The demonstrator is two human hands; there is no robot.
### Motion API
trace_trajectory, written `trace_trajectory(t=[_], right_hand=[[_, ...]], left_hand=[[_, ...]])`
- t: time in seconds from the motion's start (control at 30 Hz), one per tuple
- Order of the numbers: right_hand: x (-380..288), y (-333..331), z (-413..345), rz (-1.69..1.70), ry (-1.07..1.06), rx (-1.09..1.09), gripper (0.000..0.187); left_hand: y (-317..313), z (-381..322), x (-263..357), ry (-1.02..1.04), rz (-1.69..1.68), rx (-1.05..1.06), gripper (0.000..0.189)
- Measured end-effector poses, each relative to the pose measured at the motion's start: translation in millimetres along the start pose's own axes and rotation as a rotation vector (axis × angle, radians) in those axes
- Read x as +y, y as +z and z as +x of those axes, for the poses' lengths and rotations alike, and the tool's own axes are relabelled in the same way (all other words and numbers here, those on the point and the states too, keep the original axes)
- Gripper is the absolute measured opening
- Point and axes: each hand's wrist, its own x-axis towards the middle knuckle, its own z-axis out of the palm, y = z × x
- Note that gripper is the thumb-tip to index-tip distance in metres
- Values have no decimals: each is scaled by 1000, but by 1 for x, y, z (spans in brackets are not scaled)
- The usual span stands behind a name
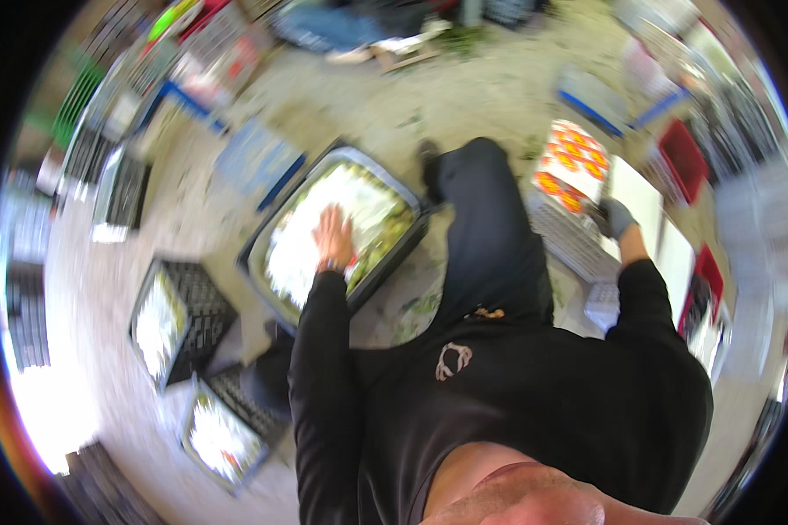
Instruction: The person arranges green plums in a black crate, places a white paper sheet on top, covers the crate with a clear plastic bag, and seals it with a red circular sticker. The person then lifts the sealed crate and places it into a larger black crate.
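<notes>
My bare left hand [335,237] lies palm down, fingers spread, on clear, shiny plastic film [299,252]. The film covers greenish produce [384,243], too blurred to identify, in a dark plastic crate [387,272] lined with a pale bag. On the right, my right hand [616,218] wears a grey glove. It is at the lower corner of a white printed sheet or carton [576,157] with rows of orange-red round pictures. Blur hides whether its fingers grip that item. Below the printed item is a light grey slatted crate [568,236].
Two black crates of film-covered produce, one upper [200,315] and one lower [253,410], stand at the left. A blue-edged grey panel [259,161] lies beyond the large crate. White boxes or boards [635,190] and a red bin [683,161] are at the right. Leaf scraps litter the floor [368,98].
</notes>
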Motion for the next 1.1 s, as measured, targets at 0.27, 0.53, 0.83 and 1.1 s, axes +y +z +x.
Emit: trace_trajectory(t=[0.27,0.53,0.83,1.1], right_hand=[[96,25,-12,1120,637,-127,35],[-109,-55,32,1204,12,291,25],[-565,-29,159,1080,-478,-387,25],[-593,163,246,625,-162,-452,93]], left_hand=[[-95,-33,-75,-284,-30,620,62],[-86,-81,-134,-823,-191,544,71],[-85,-122,-151,-1140,-457,582,73],[-81,-108,-139,-1332,-537,581,78]])
